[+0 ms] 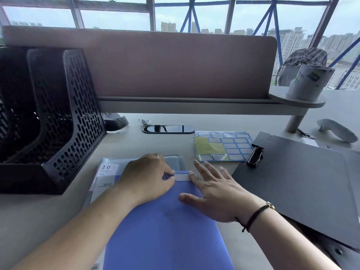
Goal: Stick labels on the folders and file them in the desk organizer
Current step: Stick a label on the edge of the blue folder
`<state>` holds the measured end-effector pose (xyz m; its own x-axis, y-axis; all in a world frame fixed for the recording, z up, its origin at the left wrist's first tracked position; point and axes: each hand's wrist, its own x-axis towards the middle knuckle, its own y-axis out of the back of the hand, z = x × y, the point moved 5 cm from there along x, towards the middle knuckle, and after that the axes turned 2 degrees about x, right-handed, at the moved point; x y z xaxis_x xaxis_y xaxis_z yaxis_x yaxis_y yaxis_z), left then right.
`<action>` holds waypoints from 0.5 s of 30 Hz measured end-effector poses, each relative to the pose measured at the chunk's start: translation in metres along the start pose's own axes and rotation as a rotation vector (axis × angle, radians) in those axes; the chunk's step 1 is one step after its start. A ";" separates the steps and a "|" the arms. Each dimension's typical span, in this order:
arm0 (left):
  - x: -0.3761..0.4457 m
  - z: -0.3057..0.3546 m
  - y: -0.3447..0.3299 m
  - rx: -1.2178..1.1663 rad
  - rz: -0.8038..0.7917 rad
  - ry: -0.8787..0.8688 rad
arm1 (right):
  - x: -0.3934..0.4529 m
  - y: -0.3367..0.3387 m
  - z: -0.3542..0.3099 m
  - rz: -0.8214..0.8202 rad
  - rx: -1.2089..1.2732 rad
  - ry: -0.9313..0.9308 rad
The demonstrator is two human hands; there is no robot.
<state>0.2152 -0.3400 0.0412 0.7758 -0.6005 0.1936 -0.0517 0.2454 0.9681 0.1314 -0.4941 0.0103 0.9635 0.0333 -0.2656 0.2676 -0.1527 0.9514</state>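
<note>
Label [182, 176] application in progress on blue folder [165, 227], near front edge of desk [126, 145], centre. Folder laid flat on top of a clear pocket file [106, 172] that protrudes at its left and far sides; long axis running from front edge toward back edge, leaning slightly left at the far end. Label seated at far short edge of folder, long axis crosswise to folder's. Left hand [147, 177] with fingers curled, thumb and forefinger pinching left end of label, presumably to keep it aligned with folder edge. Right hand [216, 193] spread wide and flat, fingers straight, a fingertip pressing right end of label, palm bearing on folder; likely serves to smooth adhesive down and stop folder sliding. Label sheets [224, 146] toward back edge, right of centre, just beyond right hand, within easy reach; several labels already removed from upper sheet. Black clipboard folder [303, 180] flat along right edge, clip pointing toward label sheets, not visibly labelled. Black mesh desk organizer [58, 114] upright at back left corner, open compartments facing front; nothing visibly filed. Judged stage: first folder being labelled, filing not yet begun. Next: rub label flat, then stand folder in organizer.
</note>
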 end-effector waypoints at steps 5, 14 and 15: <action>0.005 -0.012 -0.012 -0.120 -0.099 0.121 | 0.000 0.002 -0.010 0.090 0.070 0.040; 0.010 -0.027 -0.020 -0.184 -0.130 0.253 | 0.009 -0.008 -0.003 0.056 0.069 0.009; 0.010 -0.027 -0.020 -0.183 -0.131 0.256 | 0.008 -0.008 0.001 0.040 0.056 -0.009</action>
<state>0.2410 -0.3303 0.0196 0.9022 -0.4314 0.0007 0.1548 0.3251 0.9329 0.1371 -0.4940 0.0005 0.9733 0.0173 -0.2289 0.2274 -0.2087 0.9512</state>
